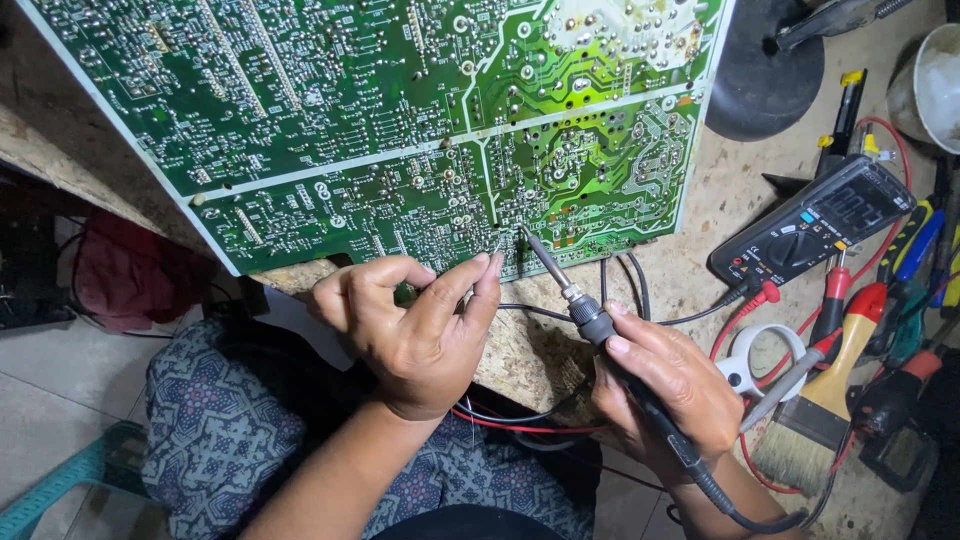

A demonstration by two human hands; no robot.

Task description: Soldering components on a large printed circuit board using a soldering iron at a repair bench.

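Head view: the right hand grips a soldering iron like a pen, tip touching the circuit board at its lower edge, near the bench's front edge. Left hand pinches thin solder wire toward that joint. Multimeter and brush lie right.

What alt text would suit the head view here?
A right hand holds a soldering iron with its tip at the lower edge of a green circuit board, while the left hand pinches thin solder wire there. A multimeter and paintbrush lie right.
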